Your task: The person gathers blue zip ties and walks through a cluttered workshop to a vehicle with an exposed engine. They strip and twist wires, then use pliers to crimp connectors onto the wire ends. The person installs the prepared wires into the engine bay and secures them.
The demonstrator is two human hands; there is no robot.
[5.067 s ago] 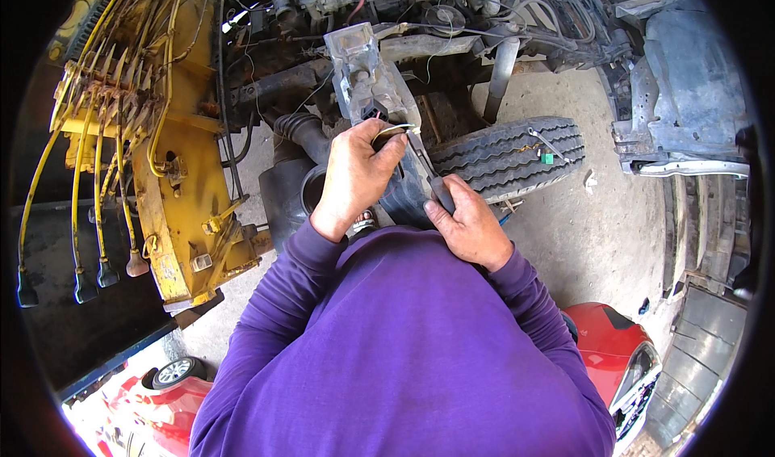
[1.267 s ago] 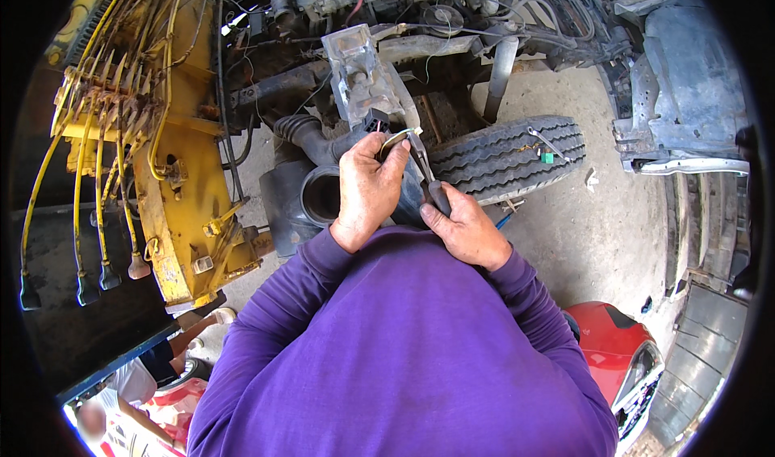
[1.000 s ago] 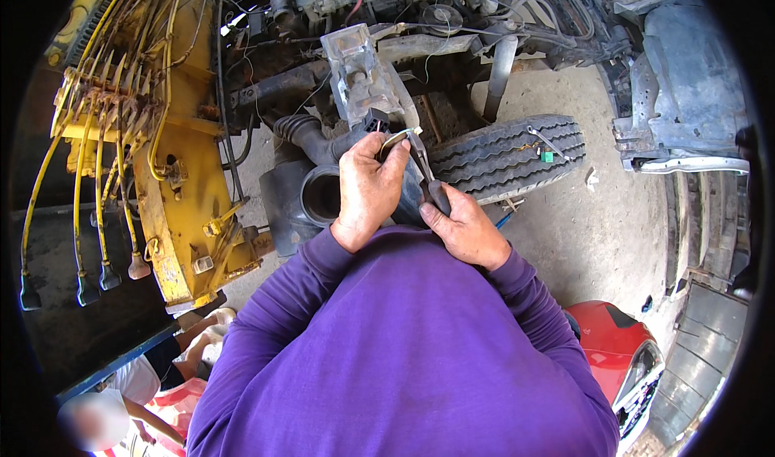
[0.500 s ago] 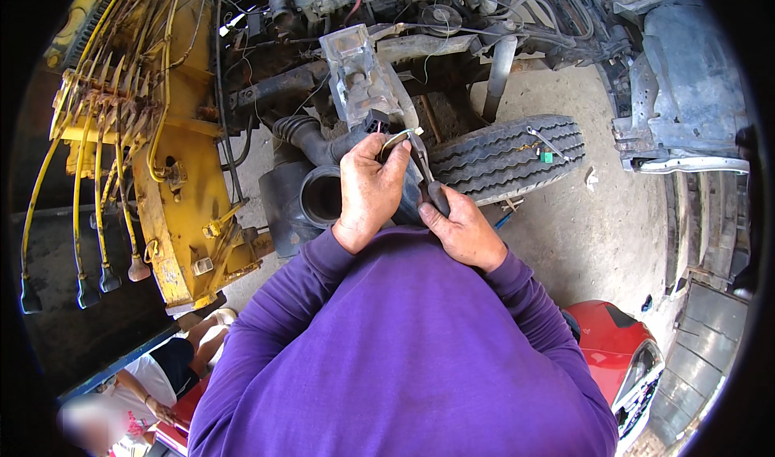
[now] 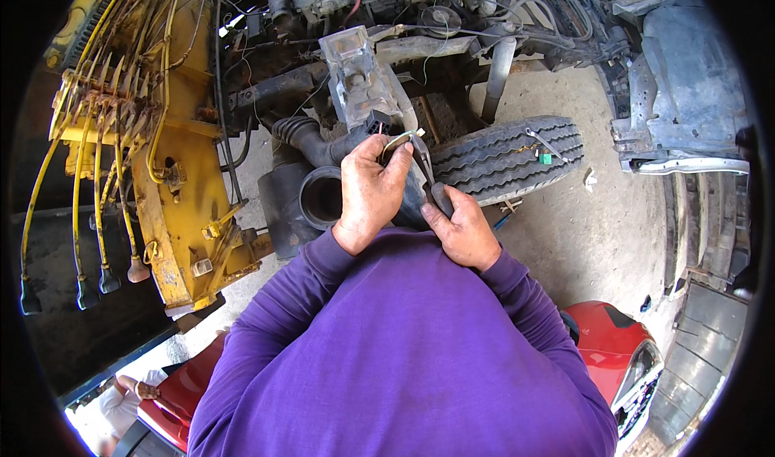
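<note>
In the middle of the view my left hand (image 5: 370, 189) is closed, pinching a thin wire (image 5: 391, 145) between thumb and forefinger. Just beyond those fingers sits a black plug connector (image 5: 376, 123) with a pinkish wire at it. My right hand (image 5: 467, 229) wraps round the dark handles of a pair of pliers (image 5: 425, 166). Their jaws reach up to the wire's pale end (image 5: 416, 134), close by the left fingertips. Whether the jaws grip that end is too small to tell.
Beyond my hands lies a grey metal bracket (image 5: 355, 73) on a vehicle frame. A tyre (image 5: 508, 162) carries a wrench (image 5: 549, 144) and a small green piece (image 5: 546, 159). Yellow machinery with levers (image 5: 173, 207) stands left; red bodywork (image 5: 605, 340) is behind right. Another person's hand (image 5: 147, 390) shows lower left.
My right hand and the pliers have shifted slightly, the handles turning a little. My left hand stays almost still. At lower left the other person has moved toward the picture's lower edge.
</note>
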